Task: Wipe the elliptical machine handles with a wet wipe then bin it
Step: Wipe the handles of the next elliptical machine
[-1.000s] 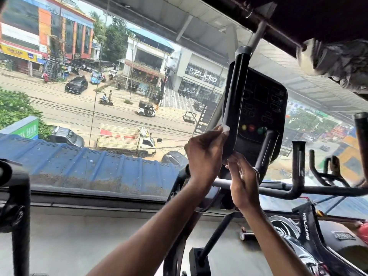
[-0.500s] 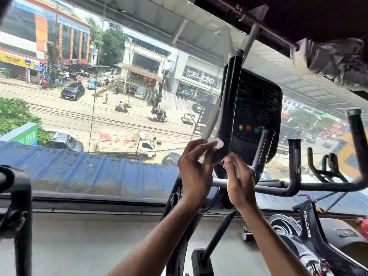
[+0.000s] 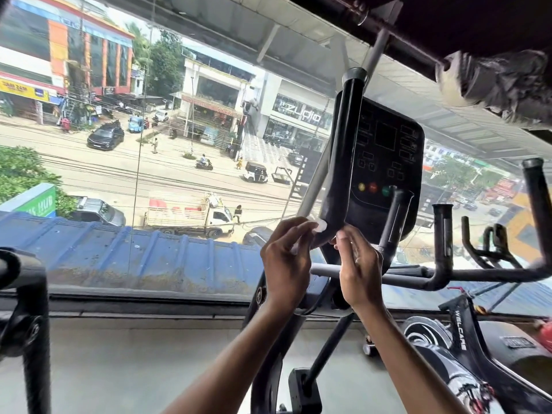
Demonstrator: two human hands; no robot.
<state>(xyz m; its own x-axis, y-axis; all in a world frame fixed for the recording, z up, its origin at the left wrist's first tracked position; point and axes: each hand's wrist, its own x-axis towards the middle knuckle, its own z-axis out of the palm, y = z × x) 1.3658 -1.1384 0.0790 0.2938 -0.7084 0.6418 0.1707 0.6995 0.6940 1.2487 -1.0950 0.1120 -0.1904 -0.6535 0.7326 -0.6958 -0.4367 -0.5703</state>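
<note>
The elliptical's tall black left handle [image 3: 343, 156] rises in front of the console [image 3: 385, 162]. My left hand [image 3: 286, 261] pinches a small white wet wipe [image 3: 320, 226] against the lower bend of that handle. My right hand [image 3: 358, 270] is just to the right of it, fingers curled at the underside of the same bend, touching the handle's edge; whether it holds part of the wipe is hidden. A second black handle [image 3: 540, 216] stands at the far right.
A grey crossbar [image 3: 478, 274] with short upright grips [image 3: 442, 234] runs right of my hands. Behind is a large window [image 3: 149, 144] over a street. Another machine's black frame [image 3: 27, 324] stands at the left edge. The elliptical's body [image 3: 466, 363] lies lower right.
Both hands have slid down the left handle from beside the console to its lower bend, the wipe moving with my left hand. The camera has tilted slightly.
</note>
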